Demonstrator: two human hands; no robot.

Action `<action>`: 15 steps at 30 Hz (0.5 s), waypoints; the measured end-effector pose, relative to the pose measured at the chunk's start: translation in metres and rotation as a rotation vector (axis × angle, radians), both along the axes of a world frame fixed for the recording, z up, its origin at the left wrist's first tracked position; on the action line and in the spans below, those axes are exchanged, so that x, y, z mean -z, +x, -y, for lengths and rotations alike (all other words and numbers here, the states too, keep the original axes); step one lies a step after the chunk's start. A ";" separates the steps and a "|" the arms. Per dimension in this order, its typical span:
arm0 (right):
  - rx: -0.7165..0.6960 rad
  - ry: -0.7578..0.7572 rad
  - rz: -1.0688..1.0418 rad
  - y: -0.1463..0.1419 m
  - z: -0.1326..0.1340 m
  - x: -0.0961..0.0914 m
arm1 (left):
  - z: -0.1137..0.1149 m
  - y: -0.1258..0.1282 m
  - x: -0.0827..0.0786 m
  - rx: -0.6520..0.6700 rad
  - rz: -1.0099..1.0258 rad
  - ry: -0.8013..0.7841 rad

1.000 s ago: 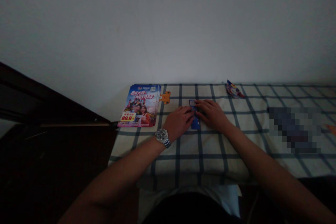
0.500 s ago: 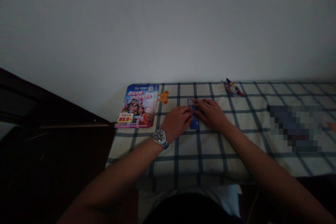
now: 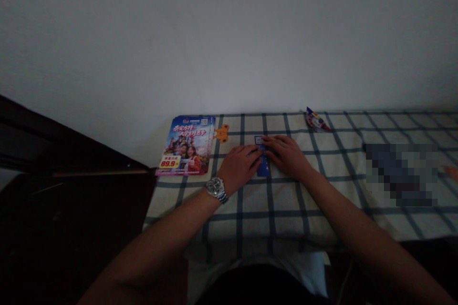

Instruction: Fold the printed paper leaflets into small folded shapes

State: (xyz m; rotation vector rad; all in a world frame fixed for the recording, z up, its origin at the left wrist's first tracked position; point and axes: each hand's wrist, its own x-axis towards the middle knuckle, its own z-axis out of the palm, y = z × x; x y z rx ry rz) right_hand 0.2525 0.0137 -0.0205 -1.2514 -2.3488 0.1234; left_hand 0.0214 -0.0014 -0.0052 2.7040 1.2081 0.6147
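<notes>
A narrow blue folded leaflet [image 3: 263,167] lies on the checked cloth, a QR code showing at its upper end. My left hand [image 3: 239,164], with a metal watch on the wrist, rests its outstretched fingertips on the leaflet's left side. From the other side my right hand [image 3: 286,153] lays its fingers over the upper right part, thumb apart. Between them the hands cover the leaflet's middle. To the left is a stack of colourful printed flyers [image 3: 186,145], its top sheet marked 89.9.
An orange bear-shaped piece [image 3: 222,134] sits by the stack. A crumpled snack wrapper [image 3: 316,120] lies near the wall [image 3: 229,38]. On the right is a blurred dark object [image 3: 397,174], with part of another person's hand [image 3: 451,171] at the edge. The cloth [image 3: 286,219] covers the table.
The view has shifted very slightly. Both hands stay on the leaflet in nearly the same pose. The fingers at the right edge reach a little further in.
</notes>
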 end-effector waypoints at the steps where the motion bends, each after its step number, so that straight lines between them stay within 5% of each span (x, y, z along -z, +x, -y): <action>1: -0.002 -0.003 -0.003 0.000 0.000 0.000 | 0.000 0.000 0.000 0.000 0.002 -0.001; 15: -0.012 0.029 -0.039 0.000 0.003 -0.004 | -0.001 -0.011 -0.007 -0.103 0.012 0.013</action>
